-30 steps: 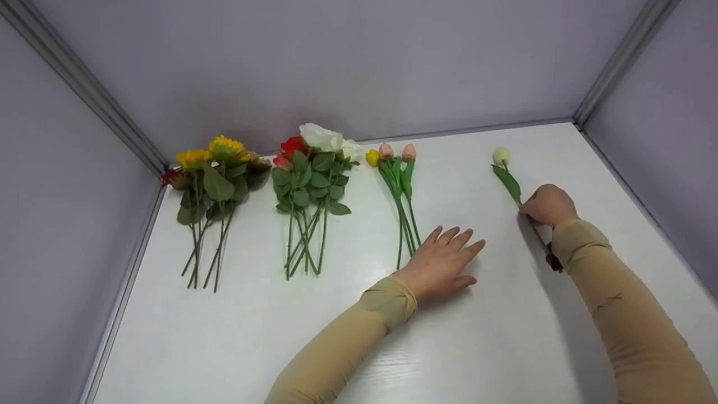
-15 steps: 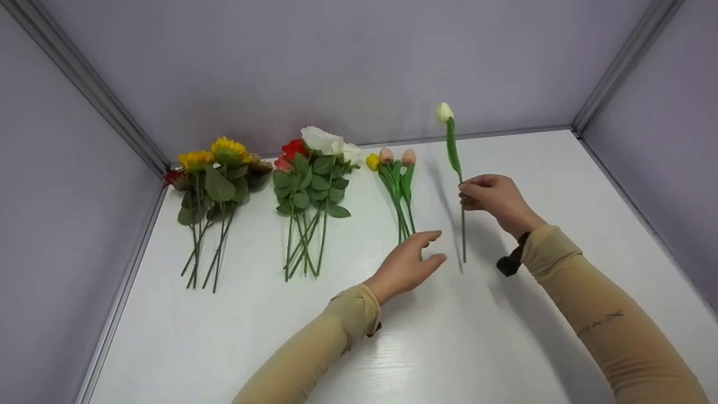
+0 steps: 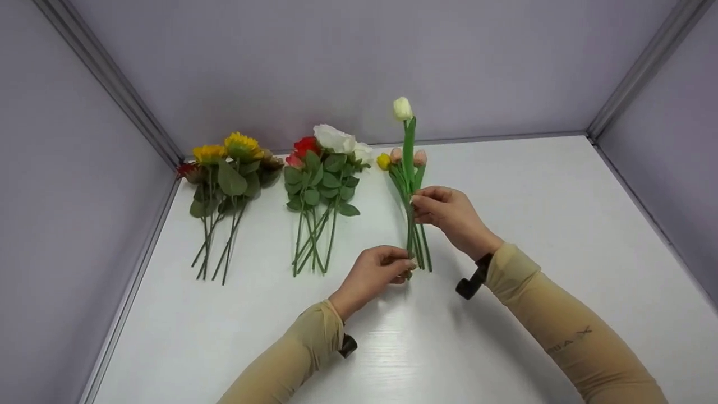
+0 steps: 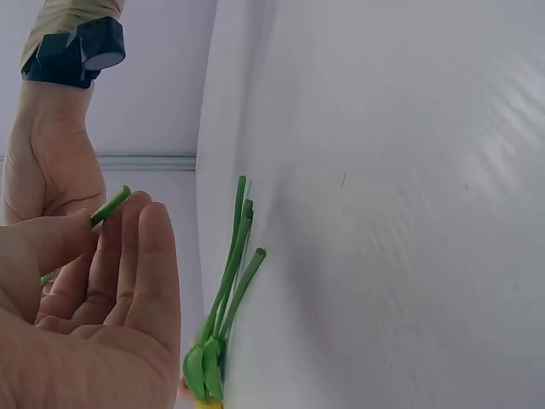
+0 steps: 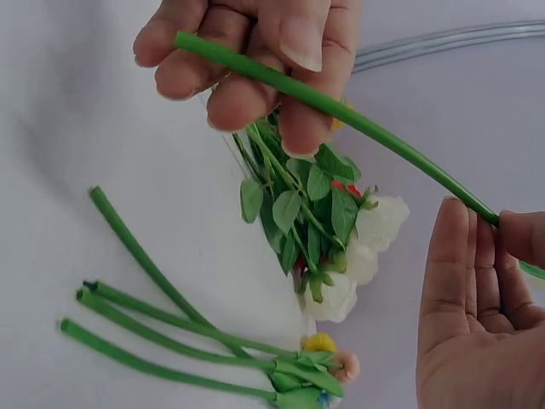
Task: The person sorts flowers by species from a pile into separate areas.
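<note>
A white tulip (image 3: 402,109) stands nearly upright above the table, its green stem (image 5: 375,132) slanting across the right wrist view. My right hand (image 3: 454,216) pinches this stem between thumb and fingers, below the leaf. Lower down, my left hand (image 3: 376,274) has its thumb and fingers about the stem's bottom end; in the left wrist view the cut tip (image 4: 115,203) pokes past the left thumb. Just behind lie a yellow tulip (image 3: 383,161) and pink tulips (image 3: 420,158) on the table, partly hidden by the white tulip and my right hand.
A bunch of red and white roses (image 3: 331,140) lies left of the tulips. Farther left are sunflowers (image 3: 242,147) with dark red and brownish blooms. The white table (image 3: 561,224) is bounded by grey panels (image 3: 359,67) at the back and sides.
My right hand has lifted the white tulip off the table and carried it left, in front of the other tulips. My left hand has come off the table to the stem's lower end.
</note>
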Demonstrator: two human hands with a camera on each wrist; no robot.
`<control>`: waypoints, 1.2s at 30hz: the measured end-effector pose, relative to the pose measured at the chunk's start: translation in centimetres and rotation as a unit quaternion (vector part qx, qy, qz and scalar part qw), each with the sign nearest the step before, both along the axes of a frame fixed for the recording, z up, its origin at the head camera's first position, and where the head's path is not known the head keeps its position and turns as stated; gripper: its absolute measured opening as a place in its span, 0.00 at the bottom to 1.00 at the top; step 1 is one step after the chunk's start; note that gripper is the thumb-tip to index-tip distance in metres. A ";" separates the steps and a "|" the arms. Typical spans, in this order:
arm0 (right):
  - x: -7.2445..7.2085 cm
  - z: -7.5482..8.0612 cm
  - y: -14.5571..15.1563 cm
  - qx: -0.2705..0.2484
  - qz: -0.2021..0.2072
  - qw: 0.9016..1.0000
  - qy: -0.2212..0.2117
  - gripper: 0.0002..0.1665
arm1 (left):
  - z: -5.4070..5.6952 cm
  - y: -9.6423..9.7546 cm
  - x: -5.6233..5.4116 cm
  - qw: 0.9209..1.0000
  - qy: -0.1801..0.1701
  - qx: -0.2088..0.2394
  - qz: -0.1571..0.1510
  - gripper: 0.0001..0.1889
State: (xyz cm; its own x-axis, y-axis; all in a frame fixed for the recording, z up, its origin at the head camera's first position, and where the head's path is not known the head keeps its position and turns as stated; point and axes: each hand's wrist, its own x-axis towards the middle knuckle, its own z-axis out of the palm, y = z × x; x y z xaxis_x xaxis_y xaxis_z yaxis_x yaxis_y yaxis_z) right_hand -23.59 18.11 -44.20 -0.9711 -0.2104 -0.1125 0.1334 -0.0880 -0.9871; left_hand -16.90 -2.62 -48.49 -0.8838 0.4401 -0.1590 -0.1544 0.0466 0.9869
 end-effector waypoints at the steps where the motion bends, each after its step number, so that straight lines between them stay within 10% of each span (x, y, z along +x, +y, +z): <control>1: 0.1 0.0 -0.4 -0.004 0.002 1.000 0.001 0.24 | 0.0 -0.2 0.1 1.000 -0.001 0.006 0.004 0.12; 10: 1.0 -0.6 -2.9 -0.012 -0.005 1.000 -0.008 0.23 | -0.3 -1.6 0.6 0.999 0.005 -0.015 0.030 0.11; 15: 0.2 -1.0 -2.9 0.029 -0.019 0.999 -0.015 0.22 | -0.5 -2.5 0.9 0.991 0.070 -0.111 0.017 0.18; 18: -1.1 -1.5 -1.8 0.057 -0.037 0.998 -0.018 0.23 | -0.5 -3.5 1.2 0.966 0.154 -0.208 0.003 0.23; 24: -3.9 -3.2 1.6 0.116 -0.080 0.989 -0.046 0.25 | -0.6 -5.4 1.6 0.871 0.326 -0.365 -0.028 0.30; 27: -4.6 -4.0 2.6 0.134 -0.086 0.984 -0.077 0.24 | -0.8 -6.1 1.7 0.839 0.367 -0.398 -0.043 0.32; 31: -4.7 -5.1 3.1 0.149 -0.079 0.980 -0.106 0.24 | -1.2 -6.6 2.0 0.822 0.385 -0.417 -0.047 0.32; 36: -4.9 -6.3 2.9 0.176 -0.064 0.977 -0.101 0.23 | -1.6 -6.7 2.2 0.821 0.382 -0.421 -0.041 0.32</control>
